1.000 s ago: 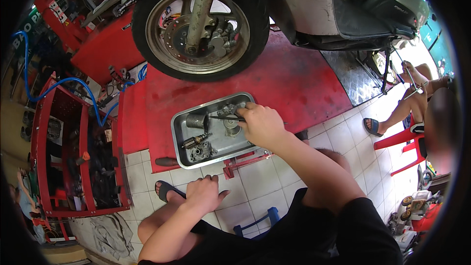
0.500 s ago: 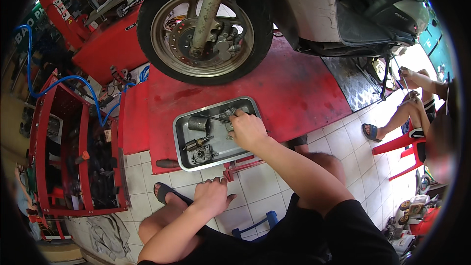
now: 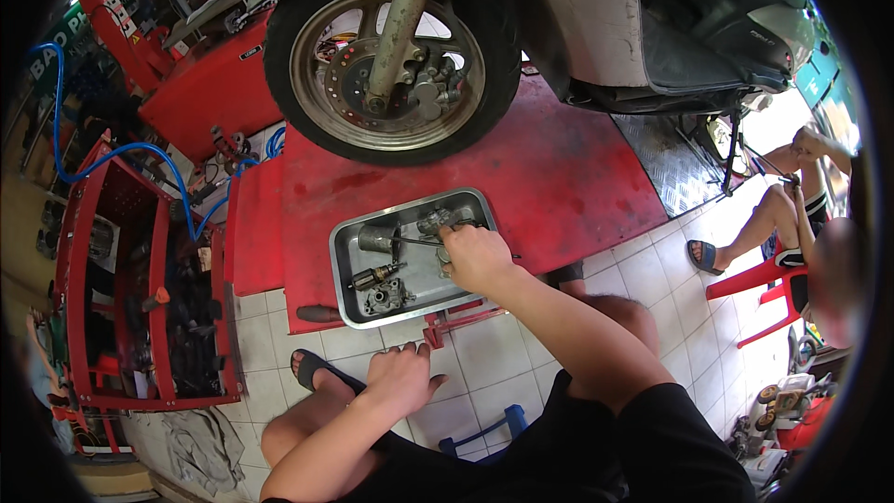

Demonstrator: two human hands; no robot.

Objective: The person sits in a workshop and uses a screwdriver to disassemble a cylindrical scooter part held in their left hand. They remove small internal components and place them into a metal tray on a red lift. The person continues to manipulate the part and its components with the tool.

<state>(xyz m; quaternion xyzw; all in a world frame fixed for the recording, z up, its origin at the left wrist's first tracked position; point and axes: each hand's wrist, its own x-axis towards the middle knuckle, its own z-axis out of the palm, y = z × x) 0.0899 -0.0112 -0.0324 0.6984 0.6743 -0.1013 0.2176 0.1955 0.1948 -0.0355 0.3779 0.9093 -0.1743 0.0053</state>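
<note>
My right hand (image 3: 477,256) is over the right half of a metal tray (image 3: 372,324), its fingers closed around a thin dark rod (image 3: 417,241). The rod's left end reaches the mouth of a grey metal cylinder (image 3: 376,239); its kind is hidden by my grip. Also in the tray lie a dark spindle-like part (image 3: 374,277), a cast metal part (image 3: 387,297) below it, and another metal part (image 3: 434,221) at the far side. My left hand (image 3: 402,380) hangs loosely near my left knee, thumb apart, with nothing visible in it.
The tray rests at the near edge of a red lift platform (image 3: 559,168). A scooter's front wheel (image 3: 396,79) stands behind it. At left is a red tool cart (image 3: 154,298) with a blue hose (image 3: 140,146). A seated person (image 3: 782,214) is at right; a blue stool (image 3: 484,430) is below.
The rod has swung lower and nearly level, its left end now at the cylinder's mouth. My right hand has shifted slightly nearer me. My left hand stays put.
</note>
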